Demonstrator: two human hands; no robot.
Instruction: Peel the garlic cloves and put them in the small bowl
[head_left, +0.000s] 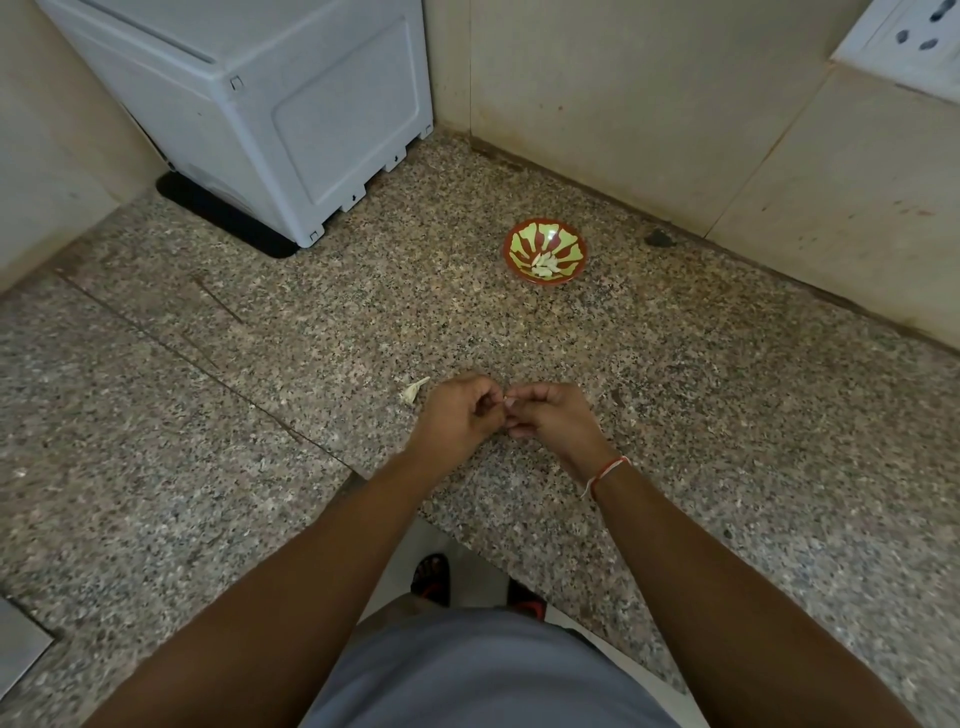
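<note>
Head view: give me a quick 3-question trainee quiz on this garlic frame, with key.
1. True or false: the small bowl already holds peeled cloves.
2. What lies on the counter just beside the left hand?
3. The bowl sits: A) between the hands, B) beyond the right hand, near the wall, C) on the white appliance.

Key: 1 true; 2 a scrap of garlic skin; 3 B.
</note>
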